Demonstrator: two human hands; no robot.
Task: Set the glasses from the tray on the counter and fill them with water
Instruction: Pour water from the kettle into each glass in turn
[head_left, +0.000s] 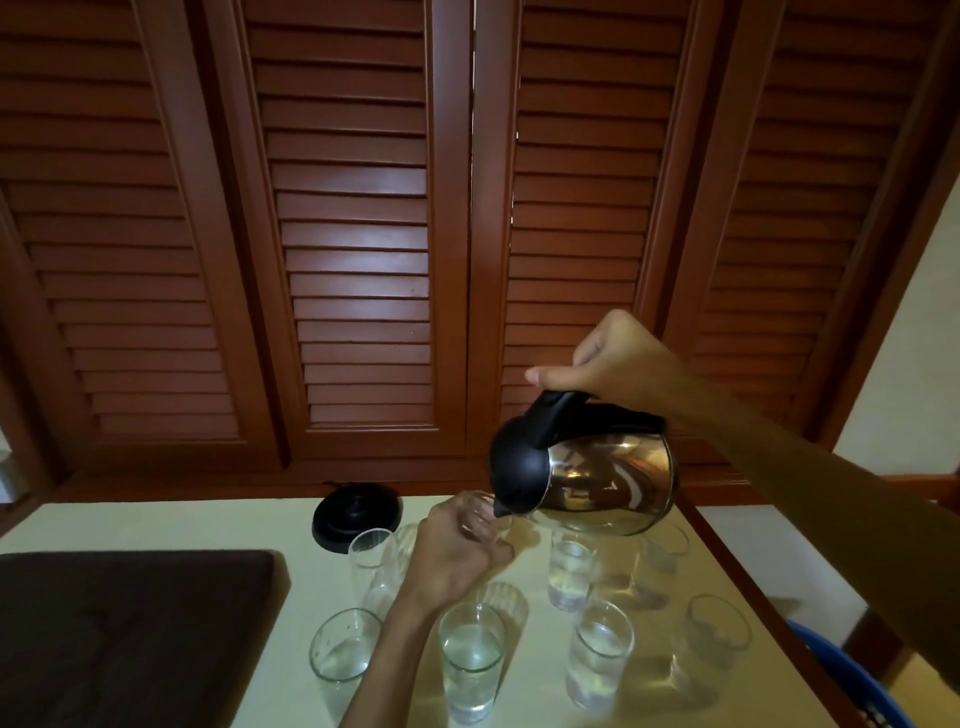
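Right hand (618, 358) is clenching the kettle (587, 478) handle, tipping its spout onto a glass (491, 517) at frame centre. Left hand (457, 556) is wrapping that glass, probably lifting it. Thin, slick, breakable: gripping mid-wall suits. Other glasses (597, 654) are standing on the counter (208, 525) below.

Dim, warm indoor lighting. Glare on the steel kettle (613, 478); soft shadows beneath the glasses (597, 652); wide-angle edge distortion.
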